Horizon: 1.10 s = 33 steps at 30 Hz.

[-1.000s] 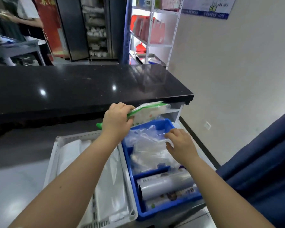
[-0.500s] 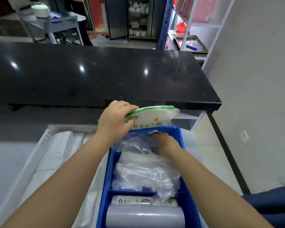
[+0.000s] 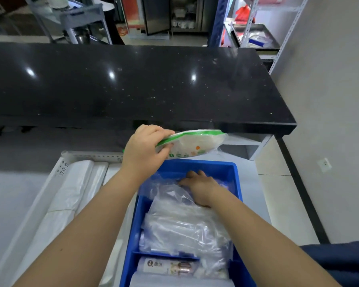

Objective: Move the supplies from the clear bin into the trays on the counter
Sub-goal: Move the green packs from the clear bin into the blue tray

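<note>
My left hand (image 3: pixel 145 148) grips a flat white packet with a green edge (image 3: pixel 193 142) and holds it in the air above the far end of the blue tray (image 3: pixel 235 179). My right hand (image 3: pixel 201 185) lies palm down inside that tray, pressing on crumpled clear plastic bags (image 3: pixel 182 226) near its far wall. A divider splits the blue tray; the near part holds rolls of film (image 3: pixel 168 268). Left of it stands a white perforated tray (image 3: pixel 56 172) holding folded white plastic bags (image 3: pixel 71 195). No clear bin is in view.
A long black counter (image 3: pixel 133 85) runs across just beyond the trays, its edge overhanging them. A grey wall (image 3: pixel 330 121) closes the right side. Metal shelving (image 3: pixel 255 36) and a cart (image 3: pixel 79 19) stand behind the counter. Dark blue fabric (image 3: pixel 340 262) fills the lower right corner.
My view has tilted down and closer to the trays. My right hand slid from the bags' near side to the tray's far end. The packet stays gripped in my left hand.
</note>
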Tool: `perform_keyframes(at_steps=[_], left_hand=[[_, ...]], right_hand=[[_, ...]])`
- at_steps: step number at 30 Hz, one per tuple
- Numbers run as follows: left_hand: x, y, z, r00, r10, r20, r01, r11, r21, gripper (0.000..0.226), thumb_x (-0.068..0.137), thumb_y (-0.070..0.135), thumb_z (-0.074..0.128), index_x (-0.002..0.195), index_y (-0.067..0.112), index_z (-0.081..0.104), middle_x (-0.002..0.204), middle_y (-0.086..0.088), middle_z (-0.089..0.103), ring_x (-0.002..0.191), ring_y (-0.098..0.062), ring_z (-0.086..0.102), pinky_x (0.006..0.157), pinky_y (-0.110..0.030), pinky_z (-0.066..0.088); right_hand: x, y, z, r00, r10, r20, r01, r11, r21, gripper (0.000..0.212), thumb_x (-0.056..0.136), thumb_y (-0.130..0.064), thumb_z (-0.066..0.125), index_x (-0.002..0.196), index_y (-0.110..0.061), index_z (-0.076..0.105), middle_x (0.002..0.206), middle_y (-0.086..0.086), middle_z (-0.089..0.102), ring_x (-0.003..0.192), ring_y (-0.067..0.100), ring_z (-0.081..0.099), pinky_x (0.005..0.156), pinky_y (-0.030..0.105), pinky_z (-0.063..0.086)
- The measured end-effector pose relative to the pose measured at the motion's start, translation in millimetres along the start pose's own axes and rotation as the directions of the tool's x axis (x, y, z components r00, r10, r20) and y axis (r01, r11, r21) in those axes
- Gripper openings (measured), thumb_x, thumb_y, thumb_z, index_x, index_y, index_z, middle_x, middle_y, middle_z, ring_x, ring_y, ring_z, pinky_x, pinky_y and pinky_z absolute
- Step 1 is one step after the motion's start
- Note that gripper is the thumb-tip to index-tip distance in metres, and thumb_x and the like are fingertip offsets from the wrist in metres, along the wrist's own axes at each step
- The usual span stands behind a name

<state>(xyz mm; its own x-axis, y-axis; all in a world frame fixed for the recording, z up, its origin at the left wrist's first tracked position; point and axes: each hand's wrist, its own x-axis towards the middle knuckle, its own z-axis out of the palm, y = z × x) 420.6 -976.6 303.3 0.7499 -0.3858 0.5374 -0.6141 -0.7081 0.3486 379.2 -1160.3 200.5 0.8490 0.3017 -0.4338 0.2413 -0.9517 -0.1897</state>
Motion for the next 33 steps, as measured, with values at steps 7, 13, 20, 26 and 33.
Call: perform_keyframes(at_steps=[7, 13, 20, 26, 33], left_hand=[[-9, -9, 0, 1.0, -0.005, 0.01, 0.006, 1.0, -0.017, 0.032, 0.08, 0.016, 0.074, 0.111, 0.015, 0.069, 0.099, 0.0, 0.068, 0.092, -0.018, 0.053, 0.068, -0.035, 0.05], [-11, -12, -15, 1.0, -0.005, 0.008, 0.005, 1.0, -0.024, 0.031, 0.081, 0.018, 0.073, 0.112, 0.016, 0.069, 0.099, 0.001, 0.067, 0.092, -0.017, 0.052, 0.069, -0.032, 0.048], [2, 17, -26, 0.988, 0.044, 0.151, -0.014, 0.981, -0.192, 0.03, 0.082, 0.025, 0.071, 0.111, 0.025, 0.068, 0.096, 0.009, 0.064, 0.092, -0.012, 0.053, 0.07, -0.033, 0.049], [1, 41, 10, 0.938, -0.005, 0.347, 0.174, 0.873, -0.456, 0.024, 0.079, 0.024, 0.074, 0.102, 0.032, 0.071, 0.09, 0.02, 0.062, 0.085, 0.001, 0.058, 0.07, -0.021, 0.045], [-17, 0, 35, 0.83, -0.094, 0.55, 0.302, 0.904, -0.302, 0.028, 0.077, 0.022, 0.078, 0.102, 0.031, 0.071, 0.087, 0.022, 0.064, 0.088, -0.008, 0.063, 0.08, -0.031, 0.05]], right_hand=[[13, -4, -9, 0.998, 0.065, 0.004, -0.065, 0.998, 0.021, 0.028, 0.094, -0.024, 0.049, 0.122, -0.026, 0.054, 0.127, 0.004, 0.054, 0.112, 0.029, 0.049, 0.091, 0.04, 0.045], [-10, -12, -13, 0.973, 0.03, -0.227, -0.06, 0.99, -0.128, 0.029, 0.089, -0.02, 0.058, 0.118, -0.019, 0.055, 0.11, 0.003, 0.056, 0.105, 0.026, 0.051, 0.063, 0.034, 0.037], [-99, -25, -34, 0.892, -0.015, -0.452, -0.081, 0.978, -0.192, 0.035, 0.074, -0.019, 0.071, 0.107, -0.012, 0.062, 0.102, 0.012, 0.059, 0.096, 0.034, 0.053, 0.067, 0.042, 0.048], [-150, -20, -21, 0.856, 0.093, -0.508, -0.216, 0.958, -0.187, 0.022, 0.071, -0.002, 0.067, 0.092, -0.006, 0.067, 0.089, 0.013, 0.064, 0.081, 0.032, 0.058, 0.061, 0.043, 0.052], [-150, -16, -7, 0.863, 0.225, -0.453, -0.328, 0.931, -0.163, 0.019, 0.081, -0.003, 0.058, 0.098, -0.009, 0.062, 0.1, 0.006, 0.058, 0.089, 0.023, 0.049, 0.072, 0.036, 0.049]])
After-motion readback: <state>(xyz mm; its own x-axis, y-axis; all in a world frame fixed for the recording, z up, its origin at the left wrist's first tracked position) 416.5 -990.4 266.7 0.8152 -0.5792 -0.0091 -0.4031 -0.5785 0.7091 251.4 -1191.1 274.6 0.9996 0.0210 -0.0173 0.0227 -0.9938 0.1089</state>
